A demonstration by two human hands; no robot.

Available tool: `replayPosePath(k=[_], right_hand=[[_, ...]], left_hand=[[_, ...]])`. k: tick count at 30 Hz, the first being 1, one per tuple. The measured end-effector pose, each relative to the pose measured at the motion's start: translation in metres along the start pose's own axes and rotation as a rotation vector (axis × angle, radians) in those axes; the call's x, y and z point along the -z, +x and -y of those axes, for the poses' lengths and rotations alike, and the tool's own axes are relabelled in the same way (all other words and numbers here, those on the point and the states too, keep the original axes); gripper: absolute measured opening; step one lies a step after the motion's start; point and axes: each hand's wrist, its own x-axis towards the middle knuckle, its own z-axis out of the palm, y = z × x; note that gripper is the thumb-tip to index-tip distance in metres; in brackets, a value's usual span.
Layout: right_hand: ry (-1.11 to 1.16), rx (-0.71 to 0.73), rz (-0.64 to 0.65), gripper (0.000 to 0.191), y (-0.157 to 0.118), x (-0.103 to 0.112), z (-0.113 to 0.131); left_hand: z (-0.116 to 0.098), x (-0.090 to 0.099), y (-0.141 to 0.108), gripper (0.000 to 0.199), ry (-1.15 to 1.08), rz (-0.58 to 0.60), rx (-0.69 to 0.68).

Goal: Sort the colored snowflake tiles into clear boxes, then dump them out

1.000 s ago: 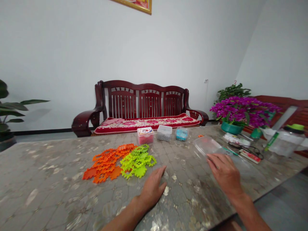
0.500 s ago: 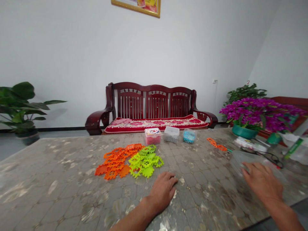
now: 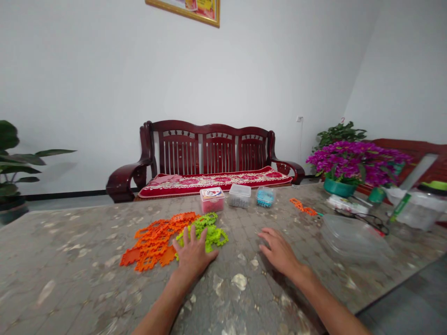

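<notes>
My left hand (image 3: 194, 255) has its fingers spread at the near side of a pile of lime-green toothed plastic pieces (image 3: 217, 236); whether the fingertips touch them is unclear. To the left lies a pile of orange toothed plastic pieces (image 3: 153, 242). My right hand (image 3: 278, 250) is over the tabletop right of centre, thumb apart from the fingers, holding nothing. Further right on the table is a flat clear plastic container or lid (image 3: 351, 239).
On the table (image 3: 87, 284), small boxes hold red (image 3: 212, 204), grey (image 3: 240, 199) and blue pieces (image 3: 265, 198). Joined orange pieces (image 3: 302, 207), eyeglasses (image 3: 363, 218), a flower pot (image 3: 338, 187) and a jar (image 3: 433, 204) stand right. Behind is a wooden bench (image 3: 213, 153).
My right hand has left the clear plastic container or lid and moved left to mid-table. The left hand has moved left to the green pieces, fingers now spread. The view has turned slightly right.
</notes>
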Motion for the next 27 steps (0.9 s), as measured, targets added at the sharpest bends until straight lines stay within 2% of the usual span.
replayPosePath(k=[2, 6, 11, 16, 22, 27], right_hand=[[0.028, -0.044, 0.041, 0.037, 0.013, -0.014, 0.006], [0.044, -0.076, 0.086, 0.037, 0.032, -0.038, 0.021], [0.058, -0.08, 0.108, 0.038, 0.046, -0.06, 0.047], [0.113, -0.047, 0.123, 0.046, 0.059, -0.07, 0.069], [0.205, 0.14, 0.194, 0.064, 0.056, -0.076, 0.084], [0.277, 0.195, 0.153, 0.048, 0.053, -0.075, 0.082]], left_hand=[[0.01, -0.001, 0.002, 0.067, 0.025, 0.012, -0.002], [0.022, 0.004, 0.006, 0.041, 0.019, -0.013, -0.067], [0.033, 0.012, 0.014, 0.03, -0.012, 0.0, -0.119], [0.049, 0.013, 0.026, 0.02, -0.086, -0.025, -0.112], [0.074, 0.022, 0.037, 0.015, -0.196, -0.122, -0.029], [0.09, 0.032, 0.046, 0.012, -0.272, -0.182, -0.02]])
